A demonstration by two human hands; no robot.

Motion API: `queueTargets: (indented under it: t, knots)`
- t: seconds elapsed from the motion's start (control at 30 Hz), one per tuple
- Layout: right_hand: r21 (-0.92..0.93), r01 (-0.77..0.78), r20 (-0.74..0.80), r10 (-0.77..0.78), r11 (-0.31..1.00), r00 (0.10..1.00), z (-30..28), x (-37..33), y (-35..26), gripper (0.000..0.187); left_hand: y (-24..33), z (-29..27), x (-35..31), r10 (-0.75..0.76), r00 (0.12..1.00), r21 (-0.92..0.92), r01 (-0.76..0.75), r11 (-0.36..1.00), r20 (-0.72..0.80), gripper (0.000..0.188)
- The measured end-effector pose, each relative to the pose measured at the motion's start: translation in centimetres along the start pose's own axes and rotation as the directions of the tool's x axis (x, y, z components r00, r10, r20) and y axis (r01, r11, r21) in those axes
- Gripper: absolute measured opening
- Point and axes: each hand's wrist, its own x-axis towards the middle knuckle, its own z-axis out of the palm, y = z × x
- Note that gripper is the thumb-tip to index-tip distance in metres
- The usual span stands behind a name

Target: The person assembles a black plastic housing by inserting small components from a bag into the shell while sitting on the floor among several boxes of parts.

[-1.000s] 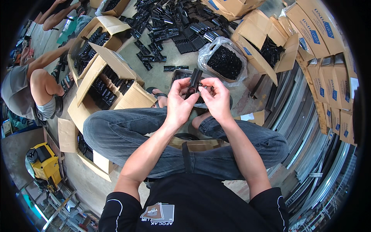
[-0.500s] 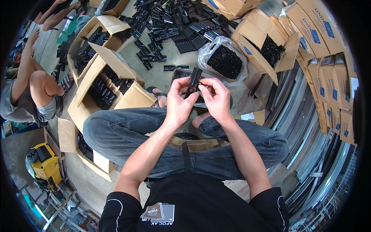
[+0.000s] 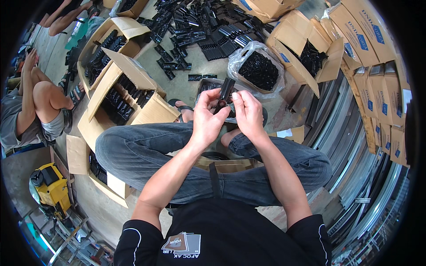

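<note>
Grey floor (image 3: 175, 86), glossy black part (image 3: 226, 89)

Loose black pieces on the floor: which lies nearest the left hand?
The lone crosswise piece beyond the left hand; the rest lie farther off, in or around the pile.

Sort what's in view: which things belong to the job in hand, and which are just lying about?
Likely the job: black part in the left hand; right hand close beside it; heaped black parts; small black pieces.

Likely just lying about: yellow machine; long metal strips.
</note>
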Motion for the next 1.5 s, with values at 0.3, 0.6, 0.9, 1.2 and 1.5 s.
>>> queueTargets:
  t: [0.3,0.6,0.9,1.2,1.5]
  knots:
    - [0.129,-0.123,0.063,0.115,0.984,0.991,0.0,-0.2,-0.8,0.018,0.0,-0.1,0.2,-0.011,1.0,-0.036,0.011,0.999,-0.009,0.05]
    - [0.062,-0.029,0.046,0.026,0.998,0.999,-0.4,-0.3,-1.1,0.016,0.0,0.0,0.1,-0.014,1.0,-0.027,0.013,1.0,-0.012,0.05]
    - [0.043,-0.016,0.062,0.013,0.999,0.998,-0.6,-0.1,-1.1,0.015,0.2,-0.1,0.3,-0.016,1.0,-0.091,0.015,0.996,-0.006,0.049]
    - [0.073,-0.008,0.028,0.006,0.997,1.0,-0.4,0.0,-1.2,0.015,0.4,-0.1,0.3,-0.051,0.999,-0.145,0.052,0.988,0.014,0.05]
    - [0.056,-0.001,0.033,-0.001,0.998,0.999,-0.6,0.0,-1.1,0.019,0.1,-0.3,0.4,-0.062,0.997,-0.133,0.067,0.989,0.042,0.05]
